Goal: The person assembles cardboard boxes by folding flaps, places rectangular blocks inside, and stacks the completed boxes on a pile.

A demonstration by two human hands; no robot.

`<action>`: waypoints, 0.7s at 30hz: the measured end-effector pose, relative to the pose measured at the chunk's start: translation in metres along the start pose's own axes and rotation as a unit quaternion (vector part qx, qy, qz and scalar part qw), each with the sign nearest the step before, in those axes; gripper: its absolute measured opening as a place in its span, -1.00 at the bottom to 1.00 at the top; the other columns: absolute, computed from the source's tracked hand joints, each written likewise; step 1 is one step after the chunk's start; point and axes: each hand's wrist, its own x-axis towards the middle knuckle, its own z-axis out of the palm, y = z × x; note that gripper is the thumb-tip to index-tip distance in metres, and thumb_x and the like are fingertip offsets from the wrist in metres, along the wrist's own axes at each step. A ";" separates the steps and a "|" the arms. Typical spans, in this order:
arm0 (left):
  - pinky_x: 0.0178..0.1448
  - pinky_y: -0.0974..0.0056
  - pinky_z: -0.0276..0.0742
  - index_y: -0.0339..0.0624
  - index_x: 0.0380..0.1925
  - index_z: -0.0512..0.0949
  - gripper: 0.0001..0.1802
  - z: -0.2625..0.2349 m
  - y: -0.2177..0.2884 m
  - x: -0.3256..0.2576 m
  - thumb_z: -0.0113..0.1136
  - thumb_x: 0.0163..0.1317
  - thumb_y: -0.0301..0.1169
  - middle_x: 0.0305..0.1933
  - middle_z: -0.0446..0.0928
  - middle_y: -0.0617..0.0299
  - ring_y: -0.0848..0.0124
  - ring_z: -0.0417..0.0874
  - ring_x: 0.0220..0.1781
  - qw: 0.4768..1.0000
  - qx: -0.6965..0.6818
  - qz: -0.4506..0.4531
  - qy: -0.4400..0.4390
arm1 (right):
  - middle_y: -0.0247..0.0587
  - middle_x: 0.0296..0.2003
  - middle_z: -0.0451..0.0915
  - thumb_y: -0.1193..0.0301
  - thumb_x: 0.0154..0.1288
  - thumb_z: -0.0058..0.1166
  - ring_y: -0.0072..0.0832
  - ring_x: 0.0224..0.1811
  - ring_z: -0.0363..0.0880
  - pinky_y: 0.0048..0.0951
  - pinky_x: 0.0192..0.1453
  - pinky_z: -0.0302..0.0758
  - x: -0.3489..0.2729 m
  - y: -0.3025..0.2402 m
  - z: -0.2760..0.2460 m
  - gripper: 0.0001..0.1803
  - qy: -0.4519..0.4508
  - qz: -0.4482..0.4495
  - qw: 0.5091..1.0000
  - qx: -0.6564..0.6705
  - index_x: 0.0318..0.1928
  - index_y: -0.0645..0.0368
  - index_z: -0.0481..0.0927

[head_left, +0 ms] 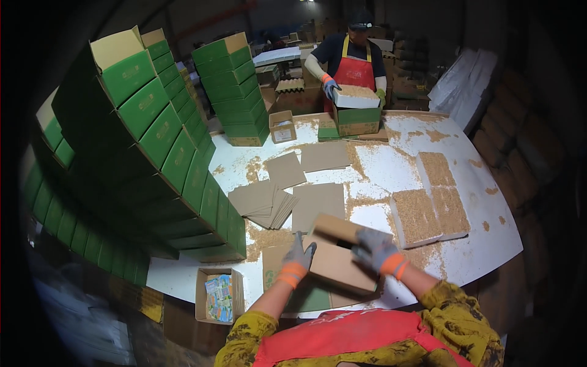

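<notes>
A brown cardboard box (pixel 340 265) sits tilted at the near edge of the table in front of me, with a raised flap (pixel 342 230) along its far side and a dark gap beneath that flap. My left hand (pixel 298 259), in a grey and orange glove, holds the box's left edge, thumb toward the top. At the far right corner, my right hand (pixel 376 249) grips the box by the flap; its fingers are slightly blurred. Beneath the box, flat green and brown cardboard (pixel 310 298) shows in part.
Tall stacks of green boxes (pixel 162 131) rise at left. Loose cardboard sheets (pixel 318 203) lie mid-table. Crumb-covered white blocks (pixel 416 215) sit at right. An open carton of colourful packets (pixel 220 296) stands near left. Across the table, a co-worker (pixel 354 64) handles a white block over a green box (pixel 359 120).
</notes>
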 end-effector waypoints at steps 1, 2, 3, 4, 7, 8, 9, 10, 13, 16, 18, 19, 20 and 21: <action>0.32 0.01 0.36 -0.20 0.44 0.06 -0.14 0.002 -0.004 -0.007 0.11 0.30 0.01 0.30 0.40 -0.18 -0.12 0.47 0.27 0.999 -0.039 0.013 0.024 | 0.16 0.26 0.34 -0.09 0.31 -0.03 0.03 0.32 0.29 -0.08 0.45 0.14 -0.032 0.009 0.043 -0.21 0.032 -0.069 0.989 -0.125 0.31 0.28 0.30; 0.31 0.01 0.36 -0.27 0.42 0.10 -0.21 0.004 -0.015 -0.016 0.12 0.32 -0.10 0.28 0.40 -0.22 -0.12 0.46 0.27 0.993 -0.079 0.036 0.081 | 0.16 0.31 0.29 -0.10 0.30 -0.01 0.06 0.40 0.18 -0.05 0.50 0.05 -0.045 -0.020 0.027 -0.19 0.007 -0.071 0.988 -0.138 0.34 0.28 0.28; 0.31 0.01 0.36 -0.27 0.42 0.10 -0.21 0.003 -0.012 -0.010 0.12 0.32 -0.10 0.28 0.40 -0.22 -0.12 0.46 0.27 0.992 -0.080 0.045 0.081 | 0.15 0.34 0.27 -0.09 0.31 -0.03 0.04 0.41 0.19 -0.05 0.49 0.08 -0.053 -0.018 0.032 -0.22 0.022 -0.067 0.988 -0.134 0.33 0.24 0.29; 0.31 0.01 0.36 -0.30 0.39 0.14 -0.23 -0.001 -0.006 -0.008 0.12 0.32 -0.11 0.26 0.41 -0.23 -0.13 0.45 0.26 0.980 -0.020 0.137 0.142 | 0.14 0.32 0.30 -0.08 0.33 -0.03 0.02 0.40 0.21 -0.06 0.48 0.09 -0.045 -0.016 0.030 -0.25 0.028 -0.061 0.992 -0.110 0.30 0.24 0.35; 0.27 -0.02 0.39 -0.32 0.29 0.30 -0.23 -0.006 0.025 0.001 0.17 0.25 0.02 0.15 0.49 -0.24 -0.16 0.49 0.19 0.974 0.009 0.160 0.159 | 0.11 0.20 0.47 0.03 0.39 -0.04 -0.05 0.33 0.35 -0.12 0.43 0.21 -0.035 -0.006 0.018 -0.41 -0.008 -0.045 0.995 0.086 0.18 0.26 0.51; 0.24 -0.01 0.41 -0.29 0.24 0.35 -0.25 -0.009 0.030 0.013 0.17 0.23 0.06 0.11 0.52 -0.23 -0.15 0.52 0.16 0.993 0.049 0.065 0.088 | -0.02 0.11 0.58 0.19 0.43 -0.02 -0.22 0.22 0.50 -0.26 0.34 0.35 -0.028 -0.006 0.002 -0.56 -0.004 -0.004 0.957 0.289 0.13 0.24 0.57; 0.21 0.00 0.44 -0.26 0.20 0.41 -0.26 -0.013 0.029 0.019 0.16 0.21 0.10 0.07 0.55 -0.21 -0.14 0.55 0.12 0.995 0.089 -0.031 0.016 | -0.15 0.09 0.60 0.31 0.45 -0.02 -0.40 0.13 0.55 -0.40 0.21 0.46 -0.022 -0.005 0.000 -0.63 0.056 0.113 0.834 0.537 0.15 0.20 0.56; 0.21 0.00 0.44 -0.26 0.20 0.41 -0.26 -0.016 0.027 0.023 0.16 0.21 0.10 0.07 0.55 -0.21 -0.14 0.55 0.12 0.996 0.089 -0.026 0.014 | -0.25 0.08 0.60 0.36 0.46 -0.03 -0.51 0.09 0.51 -0.42 0.15 0.48 -0.016 0.020 0.011 -0.66 0.197 0.101 0.843 0.490 0.16 0.17 0.57; 0.14 0.01 0.49 -0.23 0.09 0.49 -0.31 -0.028 0.028 0.018 0.13 0.21 0.15 0.03 0.57 -0.20 -0.11 0.58 0.09 0.995 0.090 -0.040 -0.033 | -0.19 -0.07 0.61 0.17 0.37 0.15 -0.43 -0.23 0.62 -0.32 -0.15 0.61 -0.025 0.090 0.043 -0.52 0.233 0.362 0.719 0.546 0.19 0.13 0.52; 0.09 0.02 0.51 -0.25 0.03 0.52 -0.36 -0.034 0.033 0.001 0.14 0.23 0.10 -0.02 0.59 -0.22 -0.06 0.62 0.03 0.997 0.035 0.052 0.041 | -0.35 -0.28 0.54 0.02 0.33 0.17 -0.62 -0.41 0.48 -0.52 -0.42 0.47 -0.040 0.111 0.051 -0.36 -0.010 0.495 0.550 0.672 0.30 0.04 0.38; 0.03 0.09 0.55 -0.28 0.01 0.52 -0.39 -0.036 0.021 -0.008 0.18 0.23 0.06 -0.09 0.63 -0.10 0.07 0.67 -0.09 0.950 -0.090 0.183 0.238 | -0.32 -0.26 0.54 0.01 0.32 0.18 -0.62 -0.40 0.48 -0.56 -0.41 0.44 -0.024 0.109 0.030 -0.35 -0.021 0.347 0.621 0.702 0.28 0.08 0.39; 0.03 0.09 0.55 -0.28 0.01 0.52 -0.39 -0.035 0.017 -0.012 0.18 0.23 0.06 -0.09 0.63 -0.10 0.07 0.67 -0.09 0.950 -0.091 0.185 0.236 | -0.28 -0.25 0.54 0.01 0.31 0.19 -0.62 -0.40 0.48 -0.60 -0.40 0.41 -0.017 0.102 0.014 -0.34 -0.029 0.191 0.675 0.712 0.26 0.12 0.39; 0.00 0.13 0.56 -0.29 -0.03 0.53 -0.40 -0.035 0.009 -0.015 0.17 0.25 0.07 -0.12 0.64 -0.02 0.16 0.67 -0.12 0.909 -0.251 0.182 0.279 | -0.30 -0.24 0.53 0.25 0.28 0.26 -0.63 -0.35 0.48 -0.63 -0.32 0.44 -0.010 0.076 -0.016 -0.47 -0.055 0.211 0.640 0.737 0.19 0.16 0.44; -0.02 0.18 0.57 -0.31 -0.07 0.54 -0.41 -0.034 0.000 -0.015 0.15 0.28 0.07 -0.14 0.64 0.06 0.25 0.67 -0.15 0.840 -0.404 0.177 0.314 | -0.30 -0.24 0.53 0.25 0.28 0.26 -0.63 -0.35 0.48 -0.63 -0.32 0.44 -0.011 0.048 -0.023 -0.47 -0.051 0.208 0.641 0.737 0.19 0.16 0.44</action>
